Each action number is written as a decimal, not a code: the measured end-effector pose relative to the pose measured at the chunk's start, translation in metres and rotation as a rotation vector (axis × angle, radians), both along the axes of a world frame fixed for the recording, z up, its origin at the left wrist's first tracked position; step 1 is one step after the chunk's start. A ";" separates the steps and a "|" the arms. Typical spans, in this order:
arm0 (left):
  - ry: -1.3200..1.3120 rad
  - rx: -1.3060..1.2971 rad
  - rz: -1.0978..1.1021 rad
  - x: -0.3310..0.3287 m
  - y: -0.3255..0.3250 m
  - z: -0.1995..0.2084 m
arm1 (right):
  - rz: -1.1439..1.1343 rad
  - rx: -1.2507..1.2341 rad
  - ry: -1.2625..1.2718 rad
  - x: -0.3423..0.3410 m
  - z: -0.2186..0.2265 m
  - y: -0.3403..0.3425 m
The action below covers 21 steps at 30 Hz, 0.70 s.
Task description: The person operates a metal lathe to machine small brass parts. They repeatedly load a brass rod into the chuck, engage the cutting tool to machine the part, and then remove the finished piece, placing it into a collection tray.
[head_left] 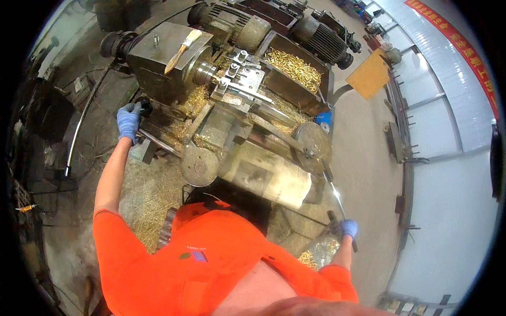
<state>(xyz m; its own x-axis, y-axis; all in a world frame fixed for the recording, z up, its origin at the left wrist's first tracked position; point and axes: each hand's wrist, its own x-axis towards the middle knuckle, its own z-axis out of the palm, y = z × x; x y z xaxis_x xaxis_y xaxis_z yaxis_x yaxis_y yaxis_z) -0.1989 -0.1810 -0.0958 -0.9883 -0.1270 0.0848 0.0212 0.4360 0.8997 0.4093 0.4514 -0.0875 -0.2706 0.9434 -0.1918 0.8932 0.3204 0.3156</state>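
A small lathe-like machine stands before me, brass shavings strewn over it. My left hand (pixel 128 122), in a blue knit glove, has its fingers closed around a black knob (pixel 144 107) at the machine's left side. Out to the right, my right hand (pixel 348 228), gloved the same way, grips a shiny metal lever (pixel 335 194) that runs up to a round disc (pixel 312 145). Between the hands and the headstock lie a metal tool slide (pixel 246 79) and a chuck (pixel 204 72). The glove hides the right fingers in part.
A wood-handled brush (pixel 182 51) lies on the headstock (pixel 163 45). Behind the slide, a metal tray (pixel 276 84) holds many small brass pieces (pixel 295 68). Beside my right arm is a clear bag (pixel 324 250) with brass pieces. A bent rod (pixel 79 129) rises at left.
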 end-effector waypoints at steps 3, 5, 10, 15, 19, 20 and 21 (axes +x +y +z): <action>0.078 -0.004 0.025 -0.006 -0.001 -0.013 | -0.044 -0.004 0.023 0.006 -0.006 0.003; 0.201 -0.074 0.061 -0.009 -0.001 -0.016 | -0.075 0.006 0.020 0.002 -0.009 0.001; 0.018 -0.036 0.014 -0.001 0.002 0.001 | -0.105 -0.024 0.109 0.002 -0.004 -0.006; 0.084 -0.118 0.037 -0.009 0.002 -0.013 | 0.053 0.162 0.284 -0.049 -0.009 -0.042; 0.021 -0.112 0.074 -0.017 -0.017 -0.035 | 0.214 0.354 0.163 -0.132 0.001 -0.035; 0.019 -0.088 0.073 -0.016 -0.016 -0.032 | 0.180 0.294 0.135 -0.141 0.006 -0.020; -0.183 -0.094 0.004 -0.006 0.000 -0.002 | 0.249 0.337 0.138 -0.138 0.004 0.002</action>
<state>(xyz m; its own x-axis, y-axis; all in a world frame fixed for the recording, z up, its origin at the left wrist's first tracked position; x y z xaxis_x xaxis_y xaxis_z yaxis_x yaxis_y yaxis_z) -0.2045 -0.1813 -0.0975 -0.9879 -0.1307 -0.0841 -0.1403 0.5180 0.8438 0.2710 0.4537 -0.0830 -0.4987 0.8500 0.1697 0.8431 0.4302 0.3226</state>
